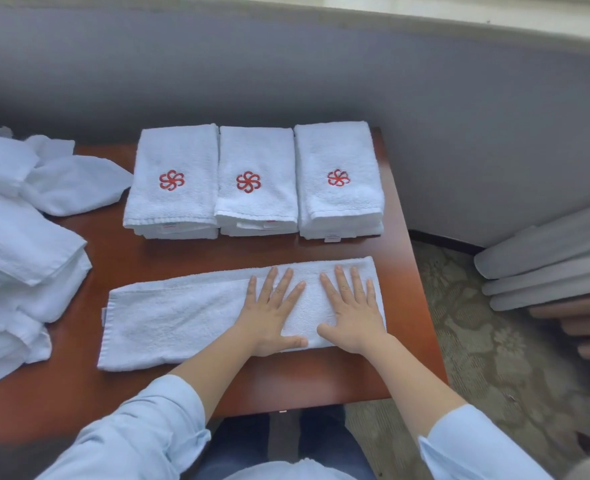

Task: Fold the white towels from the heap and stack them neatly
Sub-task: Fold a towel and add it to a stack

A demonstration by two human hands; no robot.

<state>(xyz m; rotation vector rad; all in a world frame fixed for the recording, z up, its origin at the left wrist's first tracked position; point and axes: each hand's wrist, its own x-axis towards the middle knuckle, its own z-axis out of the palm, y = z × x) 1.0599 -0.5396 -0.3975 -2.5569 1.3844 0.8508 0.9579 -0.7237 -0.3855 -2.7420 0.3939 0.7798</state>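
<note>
Pressing towel (189, 317): left hand (269, 317), right hand (352, 313).

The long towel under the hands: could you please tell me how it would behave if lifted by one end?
Probably floppy: the long towel is soft-looking terry in a loose folded strip, so it would likely droop and unfold. Likely light: the heap shows similar cloth crumpling easily.

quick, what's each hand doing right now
Left hand: open, fingers straight, pressing flat on the long folded towel.
Right hand: open, fingers spread, pressing flat on the same towel's right end.
</note>
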